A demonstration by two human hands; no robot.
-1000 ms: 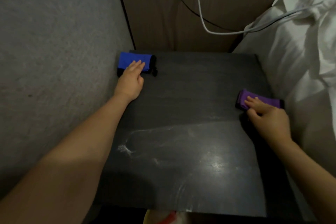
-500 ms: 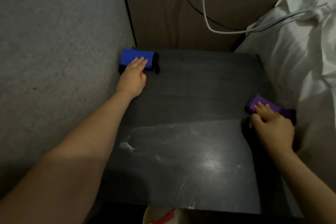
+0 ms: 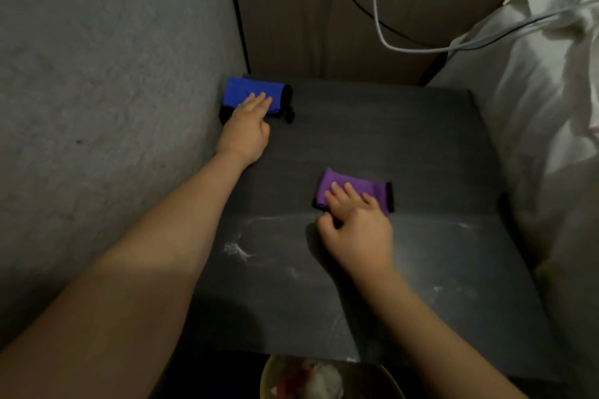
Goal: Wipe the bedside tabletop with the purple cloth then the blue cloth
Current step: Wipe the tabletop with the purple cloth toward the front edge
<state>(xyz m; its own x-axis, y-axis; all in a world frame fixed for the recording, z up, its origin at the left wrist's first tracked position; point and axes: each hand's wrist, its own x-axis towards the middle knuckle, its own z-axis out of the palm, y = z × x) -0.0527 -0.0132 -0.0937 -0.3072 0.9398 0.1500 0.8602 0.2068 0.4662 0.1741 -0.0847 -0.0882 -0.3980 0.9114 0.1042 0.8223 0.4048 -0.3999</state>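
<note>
I have the purple cloth (image 3: 353, 187) folded small and flat near the middle of the dark surface (image 3: 372, 126), a little toward the bed side; my right hand (image 3: 356, 227) lies on top of it with the fingers spread and pressed down, not gripping but pinning it flat, which I judge is the right hold for a wipe since the palm's weight drives the fabric across the top; the thumb is tucked at the near edge of the cloth, touching the surface. Just nearer to me than the cloth there are pale dusty streaks (image 3: 238, 248) (they look like powder or dried residue), so I take it the near half is not yet wiped clean and the purple stage is in hand. The blue cloth (image 3: 251, 94) sits in the far left corner, tight against the grey wall (image 3: 107, 113); my left hand (image 3: 248, 128) rests flat with the fingertips on it, open, holding it parked and ready for its turn. A white cable (image 3: 376, 10) hangs down the wooden panel behind, well clear; the white bedding (image 3: 534, 113) crowds the right edge, so a wide stroke could brush it.
</note>
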